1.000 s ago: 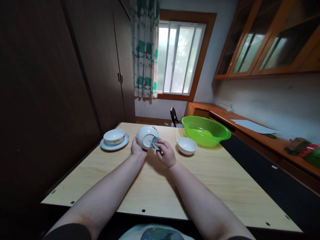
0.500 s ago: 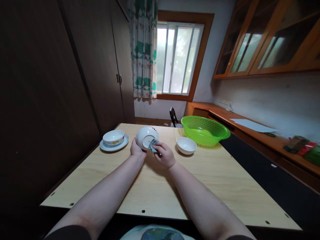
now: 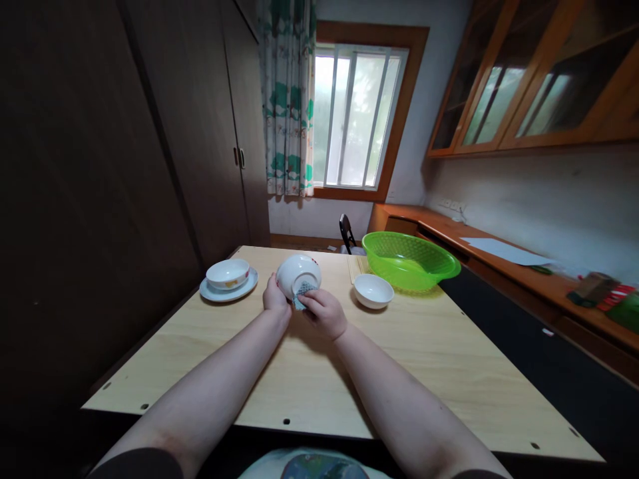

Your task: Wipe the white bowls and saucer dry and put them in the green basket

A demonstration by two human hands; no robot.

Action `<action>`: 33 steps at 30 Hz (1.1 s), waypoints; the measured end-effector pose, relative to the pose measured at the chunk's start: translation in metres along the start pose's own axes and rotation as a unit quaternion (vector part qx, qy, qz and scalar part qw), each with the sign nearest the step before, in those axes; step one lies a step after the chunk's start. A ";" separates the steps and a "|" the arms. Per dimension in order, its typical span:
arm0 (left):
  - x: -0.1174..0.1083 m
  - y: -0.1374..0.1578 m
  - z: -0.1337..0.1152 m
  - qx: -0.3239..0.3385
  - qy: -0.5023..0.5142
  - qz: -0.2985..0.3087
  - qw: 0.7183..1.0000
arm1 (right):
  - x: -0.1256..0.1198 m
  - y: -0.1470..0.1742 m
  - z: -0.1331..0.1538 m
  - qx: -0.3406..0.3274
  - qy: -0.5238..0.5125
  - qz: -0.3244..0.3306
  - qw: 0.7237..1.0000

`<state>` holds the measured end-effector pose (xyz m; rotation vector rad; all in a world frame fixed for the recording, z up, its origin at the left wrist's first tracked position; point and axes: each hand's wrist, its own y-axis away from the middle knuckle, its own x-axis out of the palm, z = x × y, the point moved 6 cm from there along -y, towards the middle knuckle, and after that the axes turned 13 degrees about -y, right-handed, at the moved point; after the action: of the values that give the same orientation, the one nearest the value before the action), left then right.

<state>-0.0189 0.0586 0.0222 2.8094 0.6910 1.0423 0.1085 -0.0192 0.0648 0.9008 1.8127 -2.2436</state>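
A white bowl (image 3: 294, 269) with a red pattern near its rim is tipped so its underside and foot ring face me. My left hand (image 3: 275, 297) is closed on its left edge, with some fingers hidden behind it. In my right hand (image 3: 325, 313) a crumpled blue-grey cloth (image 3: 303, 293) is pinched and pressed against the bowl's base near the foot ring. To the left, a patterned bowl (image 3: 227, 273) sits on a pale plate (image 3: 210, 296). A plain white bowl (image 3: 373, 291) stands upright to the right of my right hand.
A large green plastic basket (image 3: 409, 259) rests at the table's far right, with chopsticks (image 3: 353, 266) beside it. The pale wooden table (image 3: 309, 386) has a dark wardrobe (image 3: 200, 133) along its left and a desk (image 3: 434, 223) on its right. Behind is a folding chair (image 3: 345, 231).
The bowl has tilted and shifted slightly right in my left hand. My right hand has moved the cloth a little down and left across the base.
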 end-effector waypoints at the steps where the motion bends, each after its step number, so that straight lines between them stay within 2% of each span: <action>1: 0.000 0.001 -0.001 0.006 -0.003 -0.003 1.000 | 0.000 0.000 0.000 0.000 0.000 0.001 1.000; 11: 0.000 0.004 -0.003 0.029 -0.097 -0.010 0.995 | -0.010 -0.004 0.002 0.009 0.049 -0.022 0.998; 25: 0.002 0.004 -0.007 0.097 -0.201 0.018 0.975 | -0.011 -0.004 0.008 -0.017 0.032 -0.030 0.999; 33: 0.008 0.018 -0.018 0.134 -0.227 0.038 0.964 | -0.017 -0.004 0.002 0.056 0.014 -0.079 0.995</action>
<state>-0.0177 0.0447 0.0448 3.1541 0.7129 0.2924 0.1197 -0.0244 0.0768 0.8381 1.8479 -2.4615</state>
